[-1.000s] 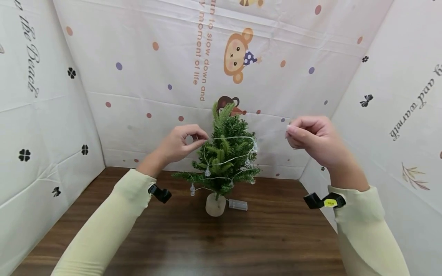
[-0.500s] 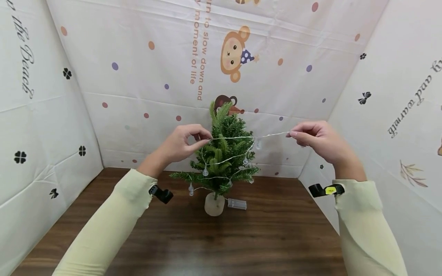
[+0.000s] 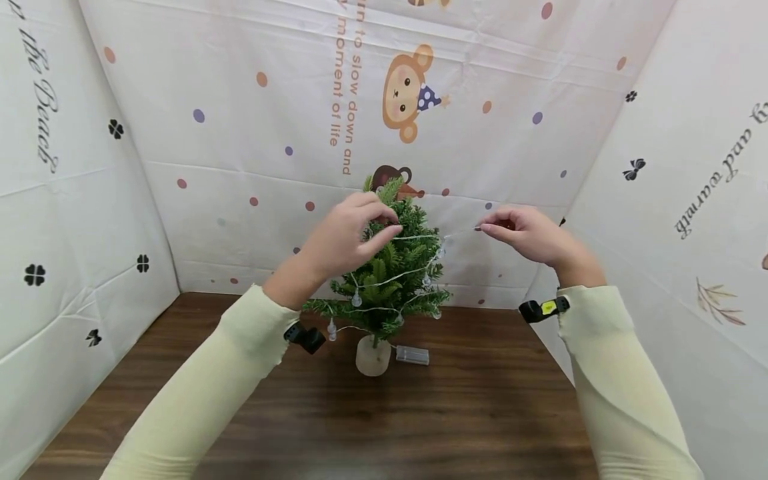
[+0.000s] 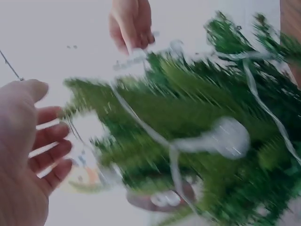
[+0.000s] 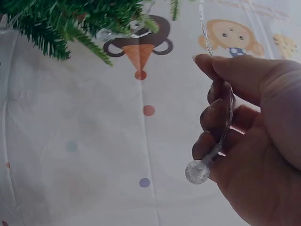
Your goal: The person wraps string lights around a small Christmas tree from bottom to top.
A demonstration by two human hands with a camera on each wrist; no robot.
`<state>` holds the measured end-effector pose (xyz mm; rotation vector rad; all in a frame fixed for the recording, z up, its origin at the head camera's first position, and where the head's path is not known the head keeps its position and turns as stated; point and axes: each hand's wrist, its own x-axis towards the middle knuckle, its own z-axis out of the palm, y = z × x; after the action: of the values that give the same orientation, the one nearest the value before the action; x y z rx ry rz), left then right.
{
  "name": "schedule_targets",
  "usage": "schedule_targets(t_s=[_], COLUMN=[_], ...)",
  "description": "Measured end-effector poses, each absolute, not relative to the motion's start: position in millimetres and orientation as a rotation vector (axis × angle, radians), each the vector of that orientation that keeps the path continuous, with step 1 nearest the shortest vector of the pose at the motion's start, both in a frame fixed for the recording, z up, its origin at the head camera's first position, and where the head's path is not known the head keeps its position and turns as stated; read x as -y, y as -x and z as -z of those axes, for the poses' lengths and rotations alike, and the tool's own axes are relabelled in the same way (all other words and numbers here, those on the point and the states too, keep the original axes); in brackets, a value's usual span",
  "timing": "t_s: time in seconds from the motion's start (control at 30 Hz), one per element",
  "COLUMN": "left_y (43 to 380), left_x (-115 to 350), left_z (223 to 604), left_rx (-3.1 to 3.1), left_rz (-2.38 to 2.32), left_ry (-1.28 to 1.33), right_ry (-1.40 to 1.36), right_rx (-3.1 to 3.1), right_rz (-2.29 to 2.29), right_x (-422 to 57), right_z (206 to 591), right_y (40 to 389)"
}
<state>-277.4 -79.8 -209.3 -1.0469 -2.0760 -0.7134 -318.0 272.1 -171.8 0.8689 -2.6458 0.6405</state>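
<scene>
A small green artificial Christmas tree stands upright on a round pale wooden base, wound with a clear string of lights. Right of the tree, my right hand pinches the string's wire between thumb and index finger. In the right wrist view, a round bulb dangles from that wire below the fingers. My left hand is at the tree's upper left, thumb and fingers apart. The left wrist view shows its fingers loosely bent beside the treetop, holding nothing.
A clear battery box lies beside the base on the brown wood-grain table. Printed white cloth walls in the back and both sides. Lower bulbs hang from the branches.
My left hand has let go of the wire and moved right and up, over the upper branches. The right hand, drawn down a little then back, is now closer to the tree with the wire.
</scene>
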Motion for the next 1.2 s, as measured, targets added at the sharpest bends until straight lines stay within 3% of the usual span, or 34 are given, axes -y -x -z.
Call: schedule_targets(t_s=[0.27,0.53,0.93,1.2], left_y=[270,271,273,291], left_x=[53,46,48,63], left_z=[183,180,183,165], left_rx=[2.329,2.379,2.386,2.294], left_rz=[0.349,0.264,0.338,0.76], left_ry=[0.966,0.967,1.022,0.913], right_ry=[-0.896,-0.711,-0.454,-0.408], right_rx=[2.588,2.747,2.674,2.553], right_rz=[-0.581,-0.6,-1.103,-1.483], right_x=[-260,-238,-190,-164], right_z=[166,151,153,147], right_y=[339,353,368,370])
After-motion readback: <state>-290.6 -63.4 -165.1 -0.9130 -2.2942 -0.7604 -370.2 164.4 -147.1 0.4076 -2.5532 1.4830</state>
